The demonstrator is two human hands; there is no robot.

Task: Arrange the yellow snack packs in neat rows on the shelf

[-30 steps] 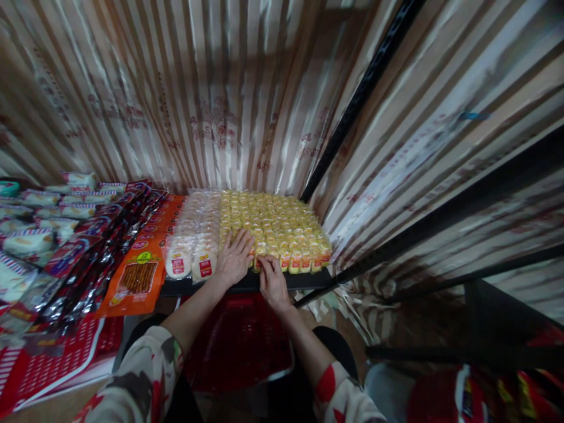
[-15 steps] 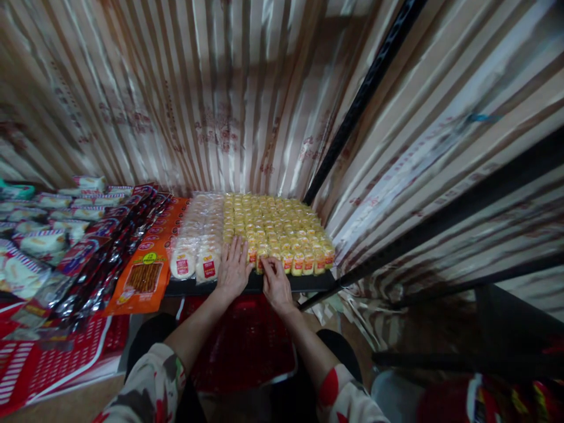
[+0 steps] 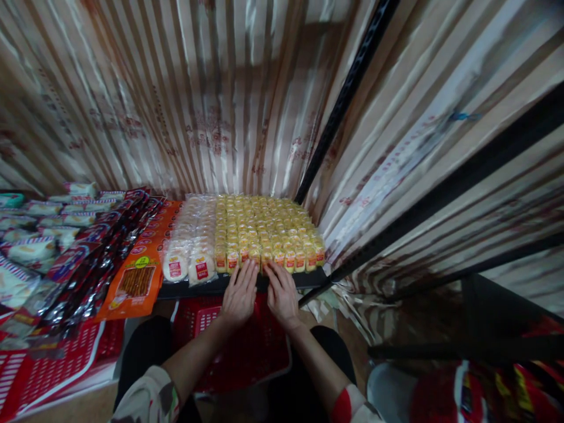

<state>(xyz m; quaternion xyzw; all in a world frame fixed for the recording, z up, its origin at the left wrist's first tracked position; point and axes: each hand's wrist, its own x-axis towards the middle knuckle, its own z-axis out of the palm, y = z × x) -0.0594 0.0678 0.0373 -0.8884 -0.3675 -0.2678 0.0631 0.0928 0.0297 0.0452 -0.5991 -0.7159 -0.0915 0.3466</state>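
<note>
Rows of small yellow wrapped snack packs [image 3: 268, 226] stand close together on a black shelf [image 3: 185, 288]. Flat against the front of these packs, my left hand [image 3: 241, 289] has its fingers stretched out. Beside it my right hand [image 3: 281, 292] also lies with fingers extended, its tips touching the front row. Neither hand grips a pack. To the left of the yellow packs stand two rows of round white wrapped cakes [image 3: 201, 268] with red labels. An orange snack bag [image 3: 136, 281] leans beside them.
Dark shiny packets [image 3: 99, 252] and white bagged snacks [image 3: 37, 247] fill the shelf's left side. Red baskets [image 3: 66, 364] sit below. A black metal post [image 3: 339, 117] rises at the shelf's back right corner, before striped curtains [image 3: 229, 88]. A slanting black bar [image 3: 440, 194] crosses the right.
My left hand has moved down off the left of the front row and closer to my right hand. The right hand's fingers have straightened. The view has shifted slightly.
</note>
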